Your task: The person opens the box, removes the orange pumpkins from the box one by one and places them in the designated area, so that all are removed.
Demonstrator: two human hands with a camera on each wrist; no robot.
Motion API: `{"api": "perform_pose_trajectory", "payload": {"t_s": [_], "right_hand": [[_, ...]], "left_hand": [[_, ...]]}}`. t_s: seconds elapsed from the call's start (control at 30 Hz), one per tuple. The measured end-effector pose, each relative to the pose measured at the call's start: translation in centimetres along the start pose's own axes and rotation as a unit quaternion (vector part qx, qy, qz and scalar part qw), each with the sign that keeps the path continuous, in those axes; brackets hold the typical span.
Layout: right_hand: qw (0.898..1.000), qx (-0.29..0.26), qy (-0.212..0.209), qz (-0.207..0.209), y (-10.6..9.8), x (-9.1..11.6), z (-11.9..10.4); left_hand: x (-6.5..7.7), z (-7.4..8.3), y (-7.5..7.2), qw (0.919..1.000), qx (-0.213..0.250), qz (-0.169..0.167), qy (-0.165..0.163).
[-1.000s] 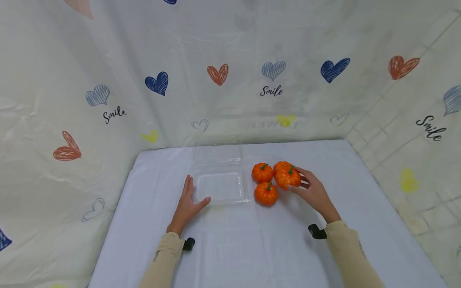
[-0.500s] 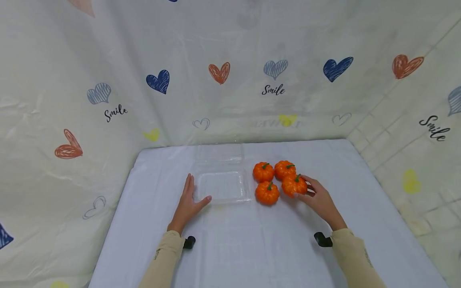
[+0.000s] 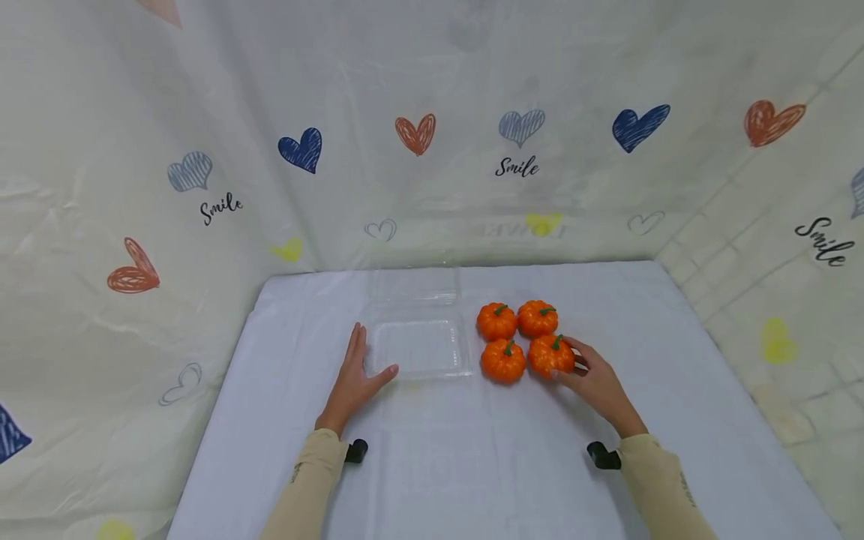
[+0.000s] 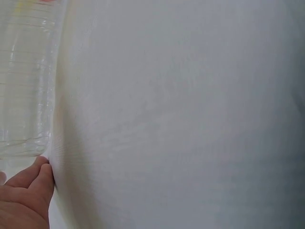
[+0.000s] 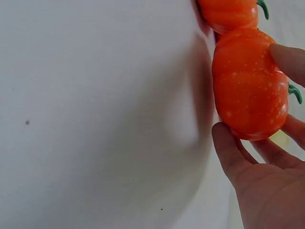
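Observation:
Four is avoided here: several small orange toy pumpkins with green stems form a tight two-by-two group right of centre in the head view. My right hand (image 3: 597, 382) holds the front right pumpkin (image 3: 550, 357) between thumb and fingers, from its right side. In the right wrist view that pumpkin (image 5: 250, 86) sits close against its neighbour (image 5: 231, 14). My left hand (image 3: 352, 384), fingers straight and thumb spread, rests at the front left corner of a clear plastic clamshell box (image 3: 466, 352). The box lies open, its lid (image 3: 413, 285) folded back; its edge (image 4: 51, 95) shows by my fingertips in the left wrist view.
A white cloth covers the table (image 3: 439, 465). Behind it hangs a pale curtain (image 3: 459, 195) printed with hearts and "Smile". The other pumpkins stand at the front left (image 3: 502, 362), back left (image 3: 496, 322) and back right (image 3: 538, 319), just right of the box.
My right hand has brought its pumpkin from over the back right one toward me and down, into the front right place of the group. The left hand has stayed at the box.

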State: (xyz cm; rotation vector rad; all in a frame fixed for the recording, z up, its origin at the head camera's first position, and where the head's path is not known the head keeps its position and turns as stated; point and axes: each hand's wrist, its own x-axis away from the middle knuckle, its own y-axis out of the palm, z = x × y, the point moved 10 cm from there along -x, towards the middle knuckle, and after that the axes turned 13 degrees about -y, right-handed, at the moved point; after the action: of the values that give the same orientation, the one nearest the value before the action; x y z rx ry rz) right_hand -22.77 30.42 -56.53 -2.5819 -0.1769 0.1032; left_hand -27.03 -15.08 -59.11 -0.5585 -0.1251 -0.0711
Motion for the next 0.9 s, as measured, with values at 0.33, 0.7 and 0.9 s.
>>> {"api": "perform_pose_trajectory", "payload": {"t_s": [0.33,0.7,0.9], "right_hand": [[1.0,0.012,-0.001,-0.006,0.7,0.1,0.6],[1.0,0.009,0.005,-0.016,1.2,-0.2,1.2],[1.0,0.021,-0.018,0.004,0.5,-1.2,-0.1]], "left_hand": [[0.2,0.3,0.0,1.0,-0.005,-0.002,0.0],[0.1,0.2,-0.1,1.0,-0.009,0.004,0.0],[0.1,1.5,-0.8,0.9997,-0.024,0.007,-0.006]]}}
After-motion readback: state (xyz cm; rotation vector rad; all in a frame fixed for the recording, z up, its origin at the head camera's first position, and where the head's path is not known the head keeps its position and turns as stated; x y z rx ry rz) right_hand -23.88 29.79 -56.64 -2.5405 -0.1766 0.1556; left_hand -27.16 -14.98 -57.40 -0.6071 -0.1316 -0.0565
